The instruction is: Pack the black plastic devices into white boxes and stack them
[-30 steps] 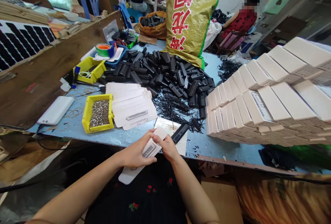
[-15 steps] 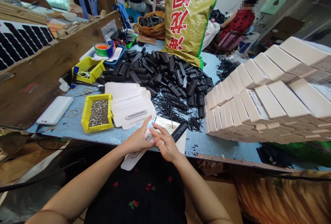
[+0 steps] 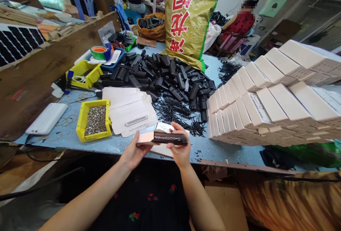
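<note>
At the near edge of the worktop point(image 3: 80, 142), both hands hold one small assembly up above the blue surface. The left hand point(image 3: 133, 152) is clenched on a small carton point(image 3: 145, 138), fingers under it and thumb along its side, with the carton's pale brown inner face turned toward the camera. The right hand point(image 3: 179, 151) grasps a black part point(image 3: 170, 138), long and flat, which lies end to end with the carton and touches its open end; whether the part is already partly inside cannot be told. Just behind the hands a flat white sheet point(image 3: 162, 149) lies on the worktop.

Toward the left near corner stands a yellow bin point(image 3: 80, 124) filled with small metal pieces, and beside it, toward the middle, lies a fanned stack of flat white carton blanks point(image 3: 130, 112). A white slab-shaped case point(image 3: 46, 123) lies at the left edge. In the middle of the worktop spreads a heap of black parts point(image 3: 165, 76), with thin black slivers point(image 3: 176, 115) scattered at its near side. Along the right edge, rows of folded white boxes point(image 3: 255, 106) are stacked in tiers. At the far edge stands a yellow sack point(image 3: 189, 14) with red characters. At the far left a second yellow bin point(image 3: 85, 73) and a roll of green tape point(image 3: 98, 51) are set.
</note>
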Motion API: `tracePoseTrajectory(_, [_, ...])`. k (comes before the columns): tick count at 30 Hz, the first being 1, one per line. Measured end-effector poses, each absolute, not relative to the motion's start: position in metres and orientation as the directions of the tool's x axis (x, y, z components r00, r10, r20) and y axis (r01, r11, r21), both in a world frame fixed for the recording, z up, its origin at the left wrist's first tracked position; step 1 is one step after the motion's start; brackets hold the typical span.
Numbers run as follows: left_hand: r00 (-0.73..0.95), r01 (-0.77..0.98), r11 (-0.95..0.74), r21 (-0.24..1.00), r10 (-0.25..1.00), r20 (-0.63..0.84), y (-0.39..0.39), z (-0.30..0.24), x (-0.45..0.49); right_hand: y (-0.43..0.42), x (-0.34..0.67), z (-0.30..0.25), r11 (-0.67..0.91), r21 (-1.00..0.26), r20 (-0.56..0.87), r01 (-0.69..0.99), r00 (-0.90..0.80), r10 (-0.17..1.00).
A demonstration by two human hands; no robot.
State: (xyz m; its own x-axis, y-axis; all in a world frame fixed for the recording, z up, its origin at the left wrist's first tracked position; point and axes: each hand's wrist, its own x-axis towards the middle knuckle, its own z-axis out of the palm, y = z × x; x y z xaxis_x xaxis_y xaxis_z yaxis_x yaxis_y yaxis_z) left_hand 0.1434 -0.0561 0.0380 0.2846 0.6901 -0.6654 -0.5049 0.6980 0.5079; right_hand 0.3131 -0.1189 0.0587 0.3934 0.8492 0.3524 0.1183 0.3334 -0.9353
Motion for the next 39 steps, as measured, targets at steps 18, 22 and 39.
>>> tracePoseTrajectory(18, [0.531,0.617,-0.389,0.684,0.847,0.003,-0.037,0.019,0.122,-0.060,0.377,0.010,-0.242,-0.710,0.070,0.662,0.409,0.910])
tracePoseTrajectory(22, [0.542,0.630,-0.390,0.672,0.840,-0.020,-0.038,0.014,0.126,-0.080,0.342,0.031,-0.003,-0.941,0.146,0.339,0.413,0.899])
tracePoseTrajectory(39, [0.547,0.447,-0.332,0.831,0.836,0.040,-0.037,-0.002,0.136,-0.076,0.278,0.000,0.150,-0.989,0.150,0.003,0.063,0.987])
